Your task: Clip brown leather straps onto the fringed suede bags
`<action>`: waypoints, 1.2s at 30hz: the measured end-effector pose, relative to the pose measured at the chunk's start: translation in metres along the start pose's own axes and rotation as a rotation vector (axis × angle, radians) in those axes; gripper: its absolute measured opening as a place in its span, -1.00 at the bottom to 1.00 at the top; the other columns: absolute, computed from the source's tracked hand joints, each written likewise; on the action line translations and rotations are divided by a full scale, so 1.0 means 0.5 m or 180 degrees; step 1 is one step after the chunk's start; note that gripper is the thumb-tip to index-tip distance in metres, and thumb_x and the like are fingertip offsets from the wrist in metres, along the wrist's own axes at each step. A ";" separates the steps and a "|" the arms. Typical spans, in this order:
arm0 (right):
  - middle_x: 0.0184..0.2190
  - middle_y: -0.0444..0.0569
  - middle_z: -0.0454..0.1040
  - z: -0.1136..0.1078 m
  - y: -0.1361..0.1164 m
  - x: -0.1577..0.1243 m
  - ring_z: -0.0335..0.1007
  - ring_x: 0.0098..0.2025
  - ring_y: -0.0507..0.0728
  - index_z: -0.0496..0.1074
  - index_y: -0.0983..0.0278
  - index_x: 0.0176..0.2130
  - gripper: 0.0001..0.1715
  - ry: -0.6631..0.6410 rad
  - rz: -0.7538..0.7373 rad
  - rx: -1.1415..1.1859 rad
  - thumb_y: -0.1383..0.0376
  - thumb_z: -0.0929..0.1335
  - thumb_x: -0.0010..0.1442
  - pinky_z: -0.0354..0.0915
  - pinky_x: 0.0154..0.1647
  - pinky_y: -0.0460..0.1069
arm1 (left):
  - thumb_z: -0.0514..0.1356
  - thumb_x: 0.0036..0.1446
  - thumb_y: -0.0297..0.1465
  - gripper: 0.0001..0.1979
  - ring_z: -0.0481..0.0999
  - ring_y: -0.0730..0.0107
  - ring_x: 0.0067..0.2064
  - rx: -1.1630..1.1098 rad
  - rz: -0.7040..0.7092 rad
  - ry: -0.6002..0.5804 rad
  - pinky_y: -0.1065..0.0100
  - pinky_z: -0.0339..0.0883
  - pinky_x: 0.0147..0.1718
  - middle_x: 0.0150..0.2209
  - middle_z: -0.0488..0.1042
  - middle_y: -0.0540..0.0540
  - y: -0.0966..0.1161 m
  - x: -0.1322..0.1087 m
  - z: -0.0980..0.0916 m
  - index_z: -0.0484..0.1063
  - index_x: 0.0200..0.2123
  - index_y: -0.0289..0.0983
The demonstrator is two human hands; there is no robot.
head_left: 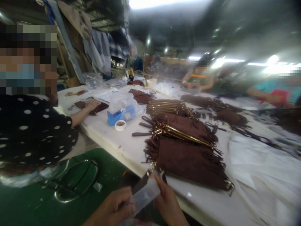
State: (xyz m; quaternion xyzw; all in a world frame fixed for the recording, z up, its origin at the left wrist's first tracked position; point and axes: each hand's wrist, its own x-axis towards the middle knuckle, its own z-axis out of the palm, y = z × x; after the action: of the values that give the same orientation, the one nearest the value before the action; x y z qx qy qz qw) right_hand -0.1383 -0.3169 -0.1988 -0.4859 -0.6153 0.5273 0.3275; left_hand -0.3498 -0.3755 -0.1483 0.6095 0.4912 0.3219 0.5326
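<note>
At the table's near edge, my left hand [117, 204] grips the lower end of a translucent plastic sleeve [146, 195] with closed fingers. The fingers of my right hand [168, 199] are closed on the sleeve's upper end, by a dark wrist strap [141, 183]. Part of the strap lies behind or inside the sleeve; I cannot tell which. The strap runs up to the metal clasp of a brown fringed bag [188, 163] lying flat on the table. Behind it sits another brown fringed bag [185, 125] with a gold zip.
More brown bags [164, 106] are stacked farther along the white table [127, 147]. A blue tape dispenser [115, 116] and a white tape roll [120, 125] stand left of them. White sheets [263, 175] cover the right side. At left, a co-worker's hand [92, 105] rests on brown material.
</note>
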 end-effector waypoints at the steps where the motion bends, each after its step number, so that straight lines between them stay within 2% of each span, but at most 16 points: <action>1: -0.53 -0.19 0.45 0.002 0.002 -0.008 0.27 -0.62 -0.02 0.47 0.22 -0.03 -0.63 -0.0182 0.0179 0.0391 0.15 0.32 0.20 0.14 -0.64 -0.16 | 0.13 0.19 0.02 -0.53 0.35 0.29 -0.29 0.0013 -0.0005 -0.0007 0.38 0.21 -0.25 -0.36 0.37 -0.06 -0.019 -0.007 0.008 0.46 -0.44 -0.28; 3: -0.43 -0.14 0.47 0.012 0.005 -0.021 0.30 -0.54 0.00 0.47 0.23 -0.02 -0.55 -0.0458 0.0550 0.1156 0.10 0.40 0.13 0.16 -0.60 -0.16 | 0.12 0.19 0.04 -0.50 0.37 0.27 -0.27 -0.0043 -0.0058 -0.0062 0.38 0.20 -0.24 -0.34 0.39 -0.07 -0.052 -0.024 0.021 0.48 -0.41 -0.30; 5: -0.43 -0.11 0.46 0.032 0.007 -0.026 0.32 -0.49 0.02 0.52 0.27 -0.12 -0.55 -0.0547 0.0739 0.1629 0.05 0.46 0.06 0.17 -0.56 -0.14 | 0.11 0.19 0.06 -0.48 0.38 0.26 -0.25 -0.0161 -0.0123 -0.0084 0.38 0.21 -0.23 -0.33 0.40 -0.08 -0.074 -0.040 0.034 0.50 -0.38 -0.31; 9: -0.54 -0.14 0.41 0.090 0.017 -0.013 0.26 -0.53 -0.01 0.54 0.35 -0.27 -0.45 -0.0483 0.0962 0.1818 -0.03 0.53 -0.09 0.13 -0.56 -0.14 | 0.14 0.15 0.09 -0.46 0.39 0.26 -0.24 -0.0353 -0.0191 0.0018 0.38 0.22 -0.22 -0.31 0.40 -0.09 -0.081 -0.065 0.043 0.52 -0.39 -0.32; 12: -0.61 -0.17 0.38 0.122 0.029 -0.002 0.24 -0.58 -0.02 0.49 0.35 -0.39 -0.44 -0.0468 0.1151 0.1909 -0.02 0.58 -0.21 0.16 -0.56 -0.13 | 0.20 0.14 0.03 -0.51 0.41 0.21 -0.14 -0.0706 -0.0339 0.0223 0.36 0.25 -0.18 -0.15 0.43 -0.16 -0.085 -0.091 0.025 0.56 -0.33 -0.33; 14: -0.64 -0.19 0.37 0.128 0.034 0.001 0.24 -0.61 -0.02 0.48 0.34 -0.36 -0.44 -0.0480 0.1278 0.1964 -0.03 0.57 -0.17 0.19 -0.58 -0.12 | 0.23 0.13 -0.01 -0.54 0.42 0.18 -0.10 -0.0881 -0.0464 0.0485 0.35 0.26 -0.15 -0.09 0.44 -0.18 -0.096 -0.116 0.006 0.57 -0.31 -0.35; 18: -0.63 -0.17 0.40 0.116 0.030 0.003 0.28 -0.60 -0.01 0.50 0.33 -0.28 -0.45 -0.0095 0.1310 0.2110 0.00 0.57 -0.12 0.24 -0.58 -0.12 | 0.28 0.07 0.00 -0.51 0.39 0.30 -0.26 -0.0936 -0.0793 0.0968 0.40 0.22 -0.27 -0.28 0.43 -0.09 -0.136 -0.171 -0.023 0.57 -0.32 -0.38; 21: -0.62 -0.17 0.39 0.113 0.013 0.004 0.28 -0.58 -0.01 0.51 0.31 -0.28 -0.51 -0.0042 0.1231 0.2278 0.04 0.57 -0.10 0.26 -0.57 -0.12 | 0.29 0.06 -0.01 -0.52 0.30 0.39 -0.35 -0.0759 -0.1064 0.1113 0.43 0.14 -0.36 -0.40 0.35 -0.01 -0.158 -0.196 -0.028 0.52 -0.37 -0.38; 24: -0.59 -0.17 0.39 0.121 -0.001 0.005 0.28 -0.56 -0.01 0.51 0.30 -0.28 -0.57 0.0035 0.1167 0.2344 0.08 0.56 -0.05 0.26 -0.55 -0.12 | 0.24 0.11 0.00 -0.53 0.29 0.38 -0.34 -0.0455 -0.1047 0.1153 0.43 0.13 -0.35 -0.42 0.33 0.01 -0.165 -0.201 -0.029 0.49 -0.42 -0.36; 32: -0.61 -0.19 0.37 0.139 -0.015 0.000 0.27 -0.56 -0.04 0.50 0.33 -0.29 -0.54 0.0291 0.1176 0.2262 0.06 0.56 -0.06 0.26 -0.55 -0.15 | 0.18 0.20 -0.08 -0.60 0.39 0.31 -0.27 -0.0206 -0.0897 0.1066 0.40 0.18 -0.28 -0.34 0.42 -0.03 -0.156 -0.188 -0.028 0.53 -0.30 -0.35; 36: -0.63 -0.19 0.37 0.135 -0.010 -0.002 0.26 -0.60 -0.03 0.49 0.34 -0.28 -0.51 0.0221 0.1146 0.1982 0.02 0.54 -0.04 0.23 -0.58 -0.14 | 0.16 0.25 -0.14 -0.65 0.40 0.32 -0.28 -0.0016 -0.0782 0.1075 0.41 0.19 -0.27 -0.34 0.43 -0.03 -0.159 -0.186 -0.026 0.52 -0.29 -0.32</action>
State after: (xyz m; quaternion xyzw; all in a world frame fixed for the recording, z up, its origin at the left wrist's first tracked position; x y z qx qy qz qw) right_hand -0.2012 -0.3400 -0.2094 -0.4811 -0.3183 0.7218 0.3825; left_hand -0.4112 -0.4628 -0.2099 0.4811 0.6432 0.3533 0.4795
